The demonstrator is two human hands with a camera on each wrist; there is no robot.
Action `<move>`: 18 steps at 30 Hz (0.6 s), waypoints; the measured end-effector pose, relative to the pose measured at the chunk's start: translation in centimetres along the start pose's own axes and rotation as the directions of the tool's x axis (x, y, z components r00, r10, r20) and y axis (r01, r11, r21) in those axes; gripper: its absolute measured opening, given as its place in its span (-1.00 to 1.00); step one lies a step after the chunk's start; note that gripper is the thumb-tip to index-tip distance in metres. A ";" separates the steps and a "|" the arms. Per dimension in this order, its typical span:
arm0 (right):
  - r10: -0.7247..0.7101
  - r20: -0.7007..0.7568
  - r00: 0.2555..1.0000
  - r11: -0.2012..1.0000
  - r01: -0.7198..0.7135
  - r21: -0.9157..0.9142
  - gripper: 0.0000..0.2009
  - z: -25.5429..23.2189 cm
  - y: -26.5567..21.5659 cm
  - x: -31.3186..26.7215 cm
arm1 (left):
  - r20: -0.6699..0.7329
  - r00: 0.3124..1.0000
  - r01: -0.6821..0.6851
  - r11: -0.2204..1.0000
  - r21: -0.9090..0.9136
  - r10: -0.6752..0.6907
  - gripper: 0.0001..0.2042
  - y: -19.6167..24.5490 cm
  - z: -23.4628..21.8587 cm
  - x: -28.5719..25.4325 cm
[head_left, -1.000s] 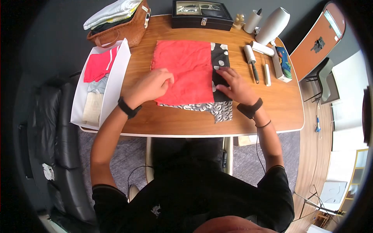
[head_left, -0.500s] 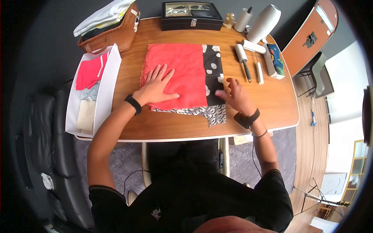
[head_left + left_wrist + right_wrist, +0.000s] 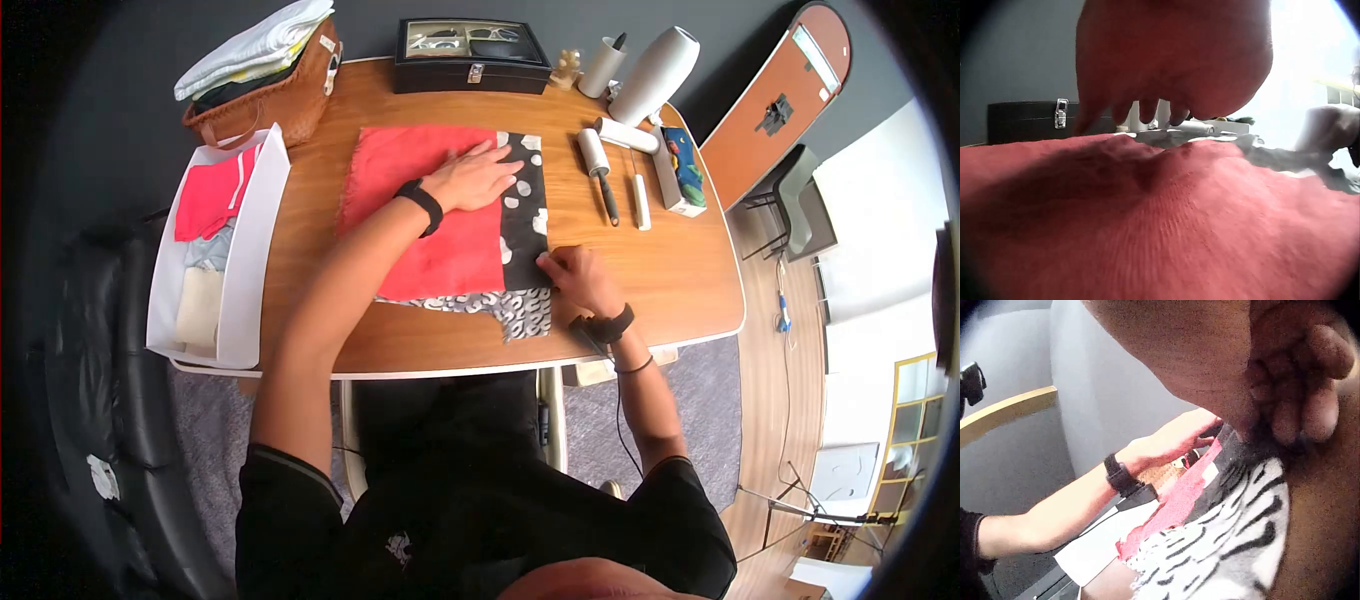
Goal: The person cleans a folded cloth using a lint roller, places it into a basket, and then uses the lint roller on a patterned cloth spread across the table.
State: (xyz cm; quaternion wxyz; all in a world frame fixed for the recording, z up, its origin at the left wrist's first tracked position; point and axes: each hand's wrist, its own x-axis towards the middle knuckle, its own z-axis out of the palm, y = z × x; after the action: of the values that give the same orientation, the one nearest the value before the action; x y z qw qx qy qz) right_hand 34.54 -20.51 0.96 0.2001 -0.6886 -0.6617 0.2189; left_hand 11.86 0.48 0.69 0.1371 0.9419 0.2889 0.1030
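Observation:
A folded scarf (image 3: pixel 440 240) lies on the table, red with a frayed left side, a black white-dotted band on the right and a black-and-white patterned layer showing below. My left hand (image 3: pixel 477 180) rests across its upper part, fingers extended onto the dotted band. At the band's lower right edge, my right hand (image 3: pixel 583 277) pinches the fabric between thumb and curled fingers. The right wrist view shows those fingertips (image 3: pixel 1319 415) at the dark edge, above the patterned layer (image 3: pixel 1235 531). Wrinkled red cloth (image 3: pixel 1166 231) spreads beneath the palm in the left wrist view.
To the left stands a white bin (image 3: pixel 270 210) of folded clothes, behind it a brown basket (image 3: pixel 270 115) with towels. A black glasses case (image 3: pixel 475 75) sits at the back. Lint rollers (image 3: pixel 592 152), a white vase-shaped object (image 3: pixel 655 75) and a small box (image 3: pixel 682 175) occupy the right.
My left hand has moved from the scarf's left part up and right towards the dotted band. My right hand has come down to the band's lower right edge and taken hold of it.

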 end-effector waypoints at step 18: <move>-0.089 -0.066 0.994 0.996 0.087 -0.034 -0.66 -4.2 -0.3 -3.5 | 0.203 0.873 0.413 0.894 0.175 -0.443 0.11 2.1 -0.7 -1.2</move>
State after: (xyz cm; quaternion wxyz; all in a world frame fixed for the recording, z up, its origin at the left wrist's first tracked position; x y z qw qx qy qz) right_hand 36.53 -23.93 4.69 0.2214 -0.6687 -0.6876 0.1762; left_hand 11.74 -1.73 1.85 0.1303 0.8665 0.4778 -0.0618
